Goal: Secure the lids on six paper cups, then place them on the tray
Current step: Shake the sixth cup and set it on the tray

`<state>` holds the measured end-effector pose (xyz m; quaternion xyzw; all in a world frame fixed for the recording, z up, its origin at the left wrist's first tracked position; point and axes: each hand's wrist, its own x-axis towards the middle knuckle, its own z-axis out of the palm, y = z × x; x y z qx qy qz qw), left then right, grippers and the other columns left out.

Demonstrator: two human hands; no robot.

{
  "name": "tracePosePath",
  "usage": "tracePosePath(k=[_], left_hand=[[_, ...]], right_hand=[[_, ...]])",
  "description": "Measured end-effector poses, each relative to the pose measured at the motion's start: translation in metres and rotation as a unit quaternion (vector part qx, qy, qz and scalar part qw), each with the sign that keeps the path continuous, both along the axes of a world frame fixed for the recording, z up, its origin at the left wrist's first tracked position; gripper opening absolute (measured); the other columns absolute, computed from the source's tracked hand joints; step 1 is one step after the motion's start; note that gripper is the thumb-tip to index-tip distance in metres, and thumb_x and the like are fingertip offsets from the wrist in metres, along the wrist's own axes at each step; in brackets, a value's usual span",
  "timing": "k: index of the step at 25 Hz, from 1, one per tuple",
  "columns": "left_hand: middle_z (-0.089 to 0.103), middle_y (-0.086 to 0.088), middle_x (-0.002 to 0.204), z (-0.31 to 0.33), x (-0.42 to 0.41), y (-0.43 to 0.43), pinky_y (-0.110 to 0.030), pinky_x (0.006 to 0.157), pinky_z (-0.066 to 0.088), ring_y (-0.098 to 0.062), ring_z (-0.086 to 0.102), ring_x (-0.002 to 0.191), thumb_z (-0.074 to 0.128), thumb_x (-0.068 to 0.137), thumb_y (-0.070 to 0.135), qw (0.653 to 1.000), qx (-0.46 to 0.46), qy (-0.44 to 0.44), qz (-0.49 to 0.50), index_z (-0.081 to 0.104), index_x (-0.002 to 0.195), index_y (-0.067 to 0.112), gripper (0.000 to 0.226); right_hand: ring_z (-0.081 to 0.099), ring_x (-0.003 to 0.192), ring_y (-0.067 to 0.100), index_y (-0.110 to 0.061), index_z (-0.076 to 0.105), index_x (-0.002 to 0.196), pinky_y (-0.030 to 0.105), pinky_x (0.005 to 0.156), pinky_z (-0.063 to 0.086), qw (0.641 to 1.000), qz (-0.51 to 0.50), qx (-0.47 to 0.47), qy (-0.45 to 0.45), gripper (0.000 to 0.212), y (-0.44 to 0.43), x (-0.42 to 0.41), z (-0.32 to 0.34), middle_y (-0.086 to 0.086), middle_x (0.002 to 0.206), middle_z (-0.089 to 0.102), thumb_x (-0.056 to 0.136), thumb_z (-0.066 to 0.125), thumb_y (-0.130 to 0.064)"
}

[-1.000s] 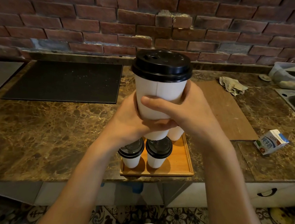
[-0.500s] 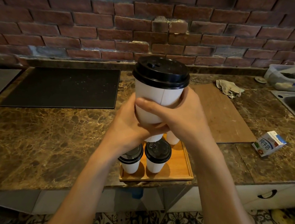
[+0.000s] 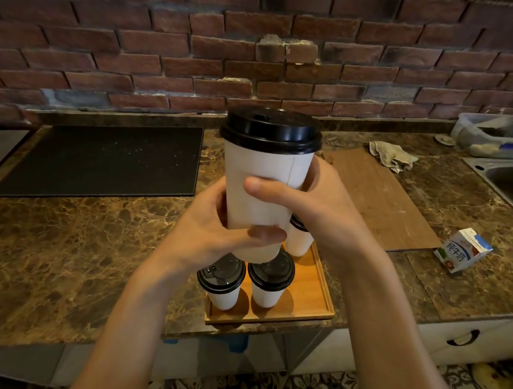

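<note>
Cup [image 3: 263, 182], white paper w/ black lid [image 3: 271, 130] on top, is held upright in the air above the tray [image 3: 312, 284], close to the camera. Both hands wrap it. Left hand [image 3: 208, 237] curls round the lower part, thumb across the front near the base. Right hand [image 3: 320, 214] grips the middle, thumb laid across the front. Tray sits at the counter's [image 3: 50, 251] near edge w/ 3 lidded cups visible: front-left cup [image 3: 222, 286], front-right cup [image 3: 269, 279], and rear cup [image 3: 299, 241], partly hidden behind the hands. Milk carton [image 3: 463, 250] lies on its side to the right, well apart.
</note>
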<state>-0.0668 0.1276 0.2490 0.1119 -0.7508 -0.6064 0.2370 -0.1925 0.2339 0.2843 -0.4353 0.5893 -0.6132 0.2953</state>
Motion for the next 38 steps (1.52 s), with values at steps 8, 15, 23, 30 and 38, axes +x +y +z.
tracePosePath(k=[8,15,23,30,38], left_hand=[[0.068,0.014,0.106,-0.007,-0.002,0.001,-0.012,0.072,0.051,-0.004,0.065,0.099,0.082,0.058,0.038,1.000,0.006,-0.009,0.018,0.055,0.118,0.029,0.067],[0.067,0.028,0.100,0.000,-0.009,0.004,-0.006,0.067,0.050,0.007,0.064,0.095,0.081,0.050,0.039,0.996,0.001,0.025,0.082,0.053,0.106,0.038,0.062],[0.064,0.007,0.118,-0.011,-0.021,0.004,-0.024,0.083,0.054,-0.005,0.061,0.108,0.086,0.051,0.038,0.987,-0.002,0.027,0.161,0.050,0.125,0.026,0.083],[0.064,0.031,0.100,-0.008,-0.021,0.002,-0.005,0.068,0.048,0.011,0.060,0.098,0.086,0.056,0.029,0.990,-0.017,0.013,0.138,0.051,0.108,0.043,0.064],[0.069,0.021,0.099,0.003,-0.017,0.003,-0.008,0.066,0.050,0.003,0.065,0.093,0.082,0.058,0.031,0.998,0.012,0.023,0.056,0.055,0.111,0.030,0.059]], right_hand=[[0.069,0.097,0.006,-0.019,0.061,0.121,0.019,0.076,0.056,0.999,0.034,0.040,0.000,0.047,-0.004,-0.003,-0.003,-0.002,0.106,0.072,0.078,0.079,-0.025],[0.063,0.106,0.005,-0.025,0.053,0.130,0.024,0.082,0.057,0.996,-0.044,0.048,0.067,0.068,-0.011,0.002,0.004,-0.009,0.115,0.065,0.071,0.084,-0.038],[0.059,0.110,0.010,-0.024,0.047,0.133,0.039,0.090,0.056,0.987,-0.140,0.039,0.064,0.082,-0.025,0.012,-0.007,-0.007,0.119,0.060,0.064,0.087,-0.043],[0.064,0.098,0.001,-0.025,0.054,0.126,0.024,0.077,0.060,0.988,-0.148,0.020,0.048,0.071,-0.022,0.006,-0.005,-0.011,0.110,0.065,0.065,0.086,-0.043],[0.069,0.095,0.006,-0.020,0.061,0.120,0.020,0.072,0.058,0.998,-0.063,-0.004,-0.011,0.056,-0.012,-0.006,-0.002,-0.004,0.105,0.071,0.069,0.082,-0.032]])
